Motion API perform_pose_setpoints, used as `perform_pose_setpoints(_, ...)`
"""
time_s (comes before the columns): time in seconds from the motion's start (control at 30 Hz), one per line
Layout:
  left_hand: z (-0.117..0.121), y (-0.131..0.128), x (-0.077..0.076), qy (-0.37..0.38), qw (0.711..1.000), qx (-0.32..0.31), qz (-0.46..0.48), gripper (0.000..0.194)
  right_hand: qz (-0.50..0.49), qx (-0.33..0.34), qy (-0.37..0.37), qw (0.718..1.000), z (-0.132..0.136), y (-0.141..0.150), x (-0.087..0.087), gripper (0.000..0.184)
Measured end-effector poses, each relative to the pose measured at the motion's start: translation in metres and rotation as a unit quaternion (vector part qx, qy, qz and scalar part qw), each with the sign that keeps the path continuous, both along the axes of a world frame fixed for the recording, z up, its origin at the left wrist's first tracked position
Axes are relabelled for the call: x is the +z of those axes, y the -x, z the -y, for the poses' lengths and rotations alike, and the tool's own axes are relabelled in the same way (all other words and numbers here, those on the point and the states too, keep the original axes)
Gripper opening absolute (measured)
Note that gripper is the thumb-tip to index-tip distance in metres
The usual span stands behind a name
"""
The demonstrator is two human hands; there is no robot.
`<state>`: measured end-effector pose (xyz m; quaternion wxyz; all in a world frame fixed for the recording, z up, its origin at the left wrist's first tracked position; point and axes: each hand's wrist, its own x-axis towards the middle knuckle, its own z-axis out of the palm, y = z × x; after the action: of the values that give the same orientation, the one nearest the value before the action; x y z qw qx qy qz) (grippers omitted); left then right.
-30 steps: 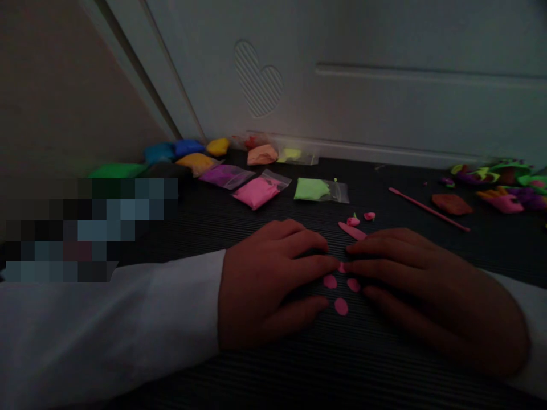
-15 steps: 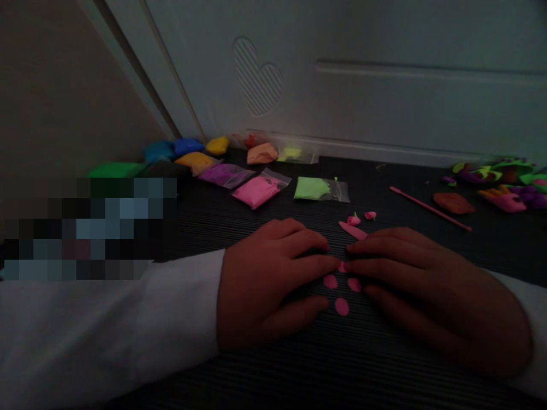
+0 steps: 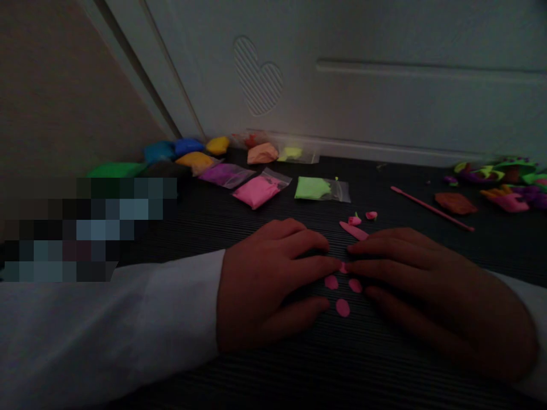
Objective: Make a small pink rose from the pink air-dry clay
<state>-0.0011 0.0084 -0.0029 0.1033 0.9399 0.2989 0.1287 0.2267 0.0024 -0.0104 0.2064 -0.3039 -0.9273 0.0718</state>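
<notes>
On the dark ribbed tabletop, my left hand (image 3: 273, 285) lies palm down with its fingers apart. Opposite it, my right hand (image 3: 436, 296) rests with its fingers stretched out. Both index fingertips touch a small pink clay piece (image 3: 343, 267), which they partly cover. Just below are flat pink clay discs: one at the left (image 3: 331, 282), another at the right (image 3: 355, 285), and a rounder one nearest me (image 3: 342, 308). A flat pink pointed tool (image 3: 352, 230) runs partly under my right fingers. Beyond it sit two small pink clay buds (image 3: 354, 219).
Bags of coloured clay line the back, among them a pink bag (image 3: 258, 189), a light green bag (image 3: 314, 188) and a purple bag (image 3: 222, 175). A thin pink rod (image 3: 431, 208) and a brown lump (image 3: 455, 203) lie at the right, near colourful clay figures (image 3: 508, 199). A white panel (image 3: 384, 108) stands behind.
Very little differs. Both hands keep their places with the index fingertips on the small pink piece, and the view has shifted slightly.
</notes>
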Motion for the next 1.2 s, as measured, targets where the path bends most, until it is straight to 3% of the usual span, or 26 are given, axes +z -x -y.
perform_pose_setpoints(1.2,0.0012,-0.0004,0.0006,0.005,1.0,0.005,0.001,0.037,0.001,-0.006,-0.006,1.0,0.0005,0.0007,0.0002,0.03)
